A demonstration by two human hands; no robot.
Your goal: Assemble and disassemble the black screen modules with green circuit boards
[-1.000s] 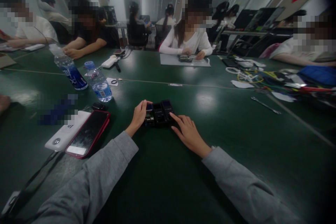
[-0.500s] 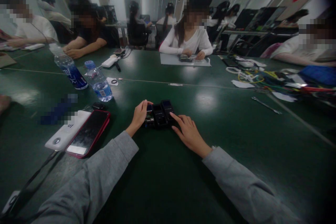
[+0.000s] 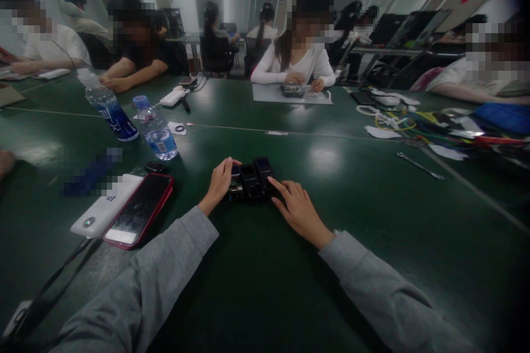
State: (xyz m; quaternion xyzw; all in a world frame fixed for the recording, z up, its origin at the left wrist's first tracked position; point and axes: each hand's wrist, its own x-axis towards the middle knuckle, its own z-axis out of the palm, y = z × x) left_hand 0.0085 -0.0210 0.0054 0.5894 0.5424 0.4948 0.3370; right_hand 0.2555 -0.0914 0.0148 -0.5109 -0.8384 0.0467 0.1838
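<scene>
Three narrow black handheld devices lie side by side on the green table in front of me. The left device [image 3: 236, 192] has bare circuit board and metal parts showing. The middle device [image 3: 250, 182] and the right device [image 3: 264, 170] each have a small dark screen at the top. My left hand [image 3: 219, 182] grips the left device along its outer edge, the fingertips partly hidden behind it. My right hand [image 3: 298, 210] has its fingers apart, and the index fingertip rests on the lower face of the right device.
At left are a white power bank [image 3: 103, 207], a red-cased phone [image 3: 141, 212] and two water bottles [image 3: 159, 135]. A wrench [image 3: 420, 166] lies at right, near tangled cables [image 3: 408, 118]. Across the table [image 3: 265, 276], a person in white [image 3: 296, 66] handles a small device.
My hands and the three devices have hardly moved. Across the table, the person in white has shifted a hand slightly.
</scene>
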